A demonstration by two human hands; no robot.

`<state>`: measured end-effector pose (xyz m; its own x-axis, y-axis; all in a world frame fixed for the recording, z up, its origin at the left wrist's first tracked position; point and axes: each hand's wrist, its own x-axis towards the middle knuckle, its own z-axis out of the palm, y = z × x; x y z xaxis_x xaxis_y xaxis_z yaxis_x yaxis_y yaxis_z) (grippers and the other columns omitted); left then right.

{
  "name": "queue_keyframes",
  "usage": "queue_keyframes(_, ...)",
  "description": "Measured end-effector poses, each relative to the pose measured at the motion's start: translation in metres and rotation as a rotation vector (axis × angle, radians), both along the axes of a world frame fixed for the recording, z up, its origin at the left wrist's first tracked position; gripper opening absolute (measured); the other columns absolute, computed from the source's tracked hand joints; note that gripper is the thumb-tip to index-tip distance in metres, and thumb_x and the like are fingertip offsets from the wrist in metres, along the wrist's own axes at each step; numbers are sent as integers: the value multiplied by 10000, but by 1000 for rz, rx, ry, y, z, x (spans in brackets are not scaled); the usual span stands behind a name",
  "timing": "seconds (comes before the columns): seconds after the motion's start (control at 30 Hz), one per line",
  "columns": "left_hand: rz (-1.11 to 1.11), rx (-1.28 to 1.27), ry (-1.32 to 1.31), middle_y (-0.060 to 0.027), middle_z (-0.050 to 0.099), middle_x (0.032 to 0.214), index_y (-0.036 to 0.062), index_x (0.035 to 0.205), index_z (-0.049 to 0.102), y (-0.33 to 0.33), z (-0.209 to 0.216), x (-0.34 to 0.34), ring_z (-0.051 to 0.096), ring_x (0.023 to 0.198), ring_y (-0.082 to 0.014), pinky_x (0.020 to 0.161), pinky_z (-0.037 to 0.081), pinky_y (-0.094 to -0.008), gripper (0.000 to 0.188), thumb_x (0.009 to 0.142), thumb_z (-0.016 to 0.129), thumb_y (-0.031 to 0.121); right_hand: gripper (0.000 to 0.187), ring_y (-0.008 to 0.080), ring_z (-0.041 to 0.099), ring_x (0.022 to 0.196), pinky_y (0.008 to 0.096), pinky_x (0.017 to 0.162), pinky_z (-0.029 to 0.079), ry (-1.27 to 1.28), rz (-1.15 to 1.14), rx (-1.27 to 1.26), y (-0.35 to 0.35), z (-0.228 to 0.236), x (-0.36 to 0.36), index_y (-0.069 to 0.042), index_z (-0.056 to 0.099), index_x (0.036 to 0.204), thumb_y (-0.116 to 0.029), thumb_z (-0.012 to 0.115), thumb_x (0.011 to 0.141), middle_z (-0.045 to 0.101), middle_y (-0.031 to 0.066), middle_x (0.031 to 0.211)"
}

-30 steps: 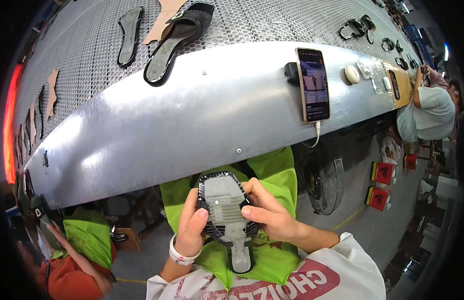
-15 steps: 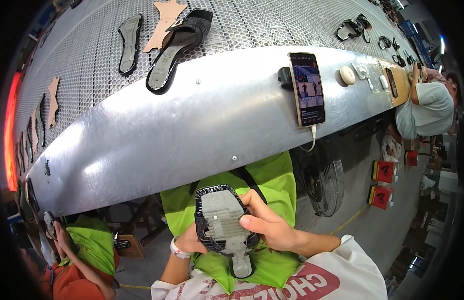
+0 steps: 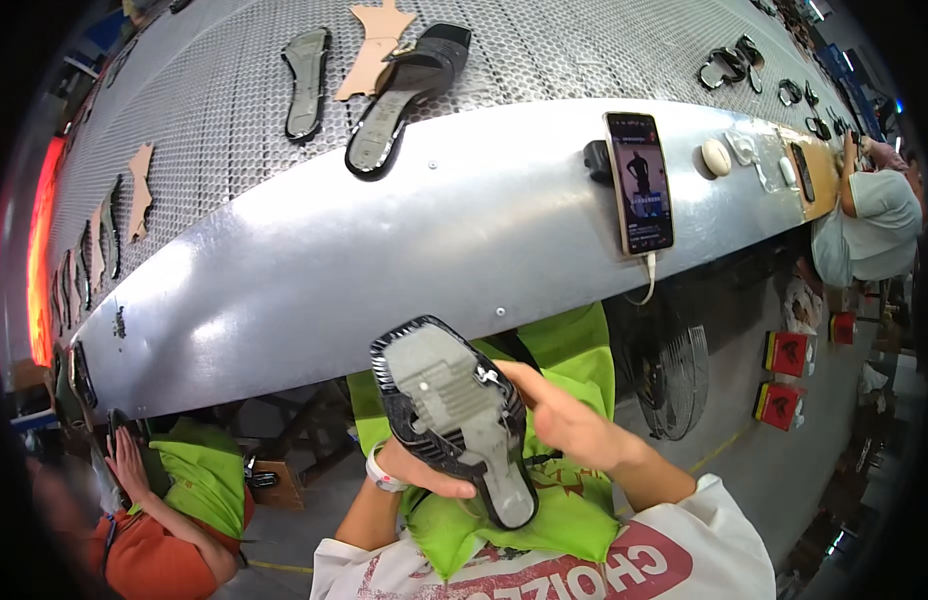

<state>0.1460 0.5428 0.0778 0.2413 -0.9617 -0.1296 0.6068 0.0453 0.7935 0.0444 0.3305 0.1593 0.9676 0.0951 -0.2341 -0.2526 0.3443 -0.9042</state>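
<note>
A black sandal is held over my lap, its grey ribbed underside facing up and its broad toe end tilted up to the left. My left hand is closed around its lower left side, the thumb near the narrow waist and the other fingers hidden beneath. To the right of the sandal is my right hand, fingers stretched out, fingertips at the sandal's right edge and partly hidden by it. Black strap material is folded over the rim of the underside. A small white spot shows on that right edge.
A metal ledge runs before me, carrying a phone on a stand with a white cable. Beyond, a honeycomb-patterned conveyor bears a sandal, a sole and tan cutouts. Co-workers sit on both sides; a fan stands below.
The sandal has risen and turned, its toe end swinging to the left. My right thumb has come off the underside and those fingers have straightened. The view has shifted slightly.
</note>
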Motion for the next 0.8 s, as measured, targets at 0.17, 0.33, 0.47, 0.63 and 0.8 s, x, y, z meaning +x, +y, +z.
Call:
queue_keyframes(0.17, 376, 135, -407, -105, 610, 1220, -15, 1245, 555, -14, 21, 13, 587, 1080, -203, 922, 478, -342, 756, 604, 909, 175, 812, 390, 503, 1113, 432, 954, 422, -126, -61, -807, 18, 10, -20, 74, 368, 1375, -421, 713, 831, 469, 245, 1217)
queue_keyframes(0.33, 556, 191, -512, -87, 697, 990, -13, 1090, 637, -22, 45, 12, 661, 849, -171, 777, 529, -304, 614, 598, 906, 237, 610, 415, 534, 908, 454, 792, 453, -137, -263, -960, 42, -12, -15, 88, 471, 1224, -319, 702, 831, 513, 257, 1028)
queue_keyframes(0.47, 426, 387, -726, -114, 719, 850, -20, 1038, 647, -19, 62, 16, 708, 747, -196, 704, 552, -318, 585, 616, 880, 311, 458, 395, 539, 818, 432, 730, 449, -135, -334, -891, 38, -6, -10, 88, 532, 1135, -260, 649, 862, 527, 226, 904)
queue_keyframes(0.63, 158, 461, -1030, -137, 712, 817, -37, 983, 648, -7, 93, 11, 720, 730, -205, 675, 551, -299, 590, 581, 890, 321, 304, 234, 529, 706, 352, 651, 430, -161, -456, -628, -8, 26, 42, 21, 606, 1058, -257, 545, 950, 535, 135, 783)
queue_keyframes(0.8, 356, 622, -1142, -173, 707, 800, -50, 1005, 647, 16, 106, 32, 727, 729, -259, 685, 553, -319, 614, 566, 893, 303, 491, 181, 606, 711, 307, 614, 506, -288, -571, -226, -105, 88, 140, 24, 543, 1153, -421, 381, 1022, 636, 127, 889)
